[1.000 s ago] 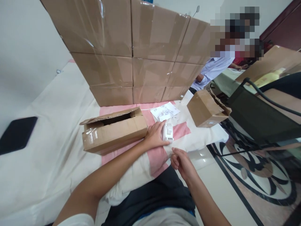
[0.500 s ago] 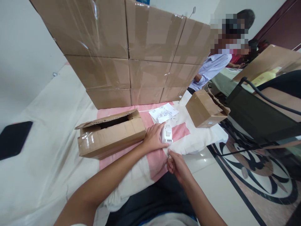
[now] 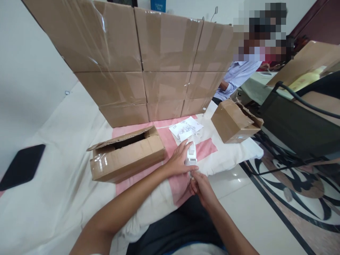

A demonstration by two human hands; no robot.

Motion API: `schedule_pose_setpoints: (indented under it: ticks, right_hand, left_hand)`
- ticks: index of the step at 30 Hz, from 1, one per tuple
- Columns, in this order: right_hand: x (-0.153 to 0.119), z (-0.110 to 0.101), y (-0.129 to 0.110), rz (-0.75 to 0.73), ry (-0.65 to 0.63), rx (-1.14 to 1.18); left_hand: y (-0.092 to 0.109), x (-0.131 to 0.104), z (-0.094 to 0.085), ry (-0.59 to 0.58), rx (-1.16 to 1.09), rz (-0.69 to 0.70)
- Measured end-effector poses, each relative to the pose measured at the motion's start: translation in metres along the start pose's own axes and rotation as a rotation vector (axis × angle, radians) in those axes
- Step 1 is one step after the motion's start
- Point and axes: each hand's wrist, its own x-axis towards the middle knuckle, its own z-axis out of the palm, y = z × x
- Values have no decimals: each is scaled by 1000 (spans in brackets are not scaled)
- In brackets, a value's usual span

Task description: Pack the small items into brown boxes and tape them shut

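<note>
My left hand [image 3: 180, 160] is wrapped around a white tape dispenser [image 3: 191, 155] on the cloth, thumb on its near side and fingers along its left. Just in front of the dispenser's near end, my right hand [image 3: 199, 184] is closed in a pinch. A small pale piece of tape [image 3: 191, 173] shows between its fingertips, partly hidden by them. Beyond the dispenser lie white papers with line drawings [image 3: 187, 128]. Left of my left hand sits a long open cardboard box [image 3: 130, 156].
A wall of taped cardboard boxes [image 3: 167, 85] stands behind the papers. Another open carton [image 3: 231, 124] is at the right edge of the cloth-covered surface [image 3: 66, 170]. A dark flat pad [image 3: 22, 166] lies far left. A chair [image 3: 294, 124] and a person in a light shirt [image 3: 236, 76] are at the right.
My right hand has come up against the dispenser's near end, its fingertips now meeting my left thumb. The dispenser stays in my left hand, turned slightly. The view has shifted a little.
</note>
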Motion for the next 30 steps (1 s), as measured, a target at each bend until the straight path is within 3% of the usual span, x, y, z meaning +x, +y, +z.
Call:
schedule_pose_setpoints:
  ticks: [8,14,30]
  right_hand:
    - [-1,-4,5,-50,-59,-10]
    - [2,-4,7,-43,-16,-4]
    - [-2,3,2,-72,2,-11]
  left_hand:
    - [2,1,-2,41,-223,-35]
    - [0,6,-9,-136,38,-122]
    - [0,5,-13,-176,-5,-187]
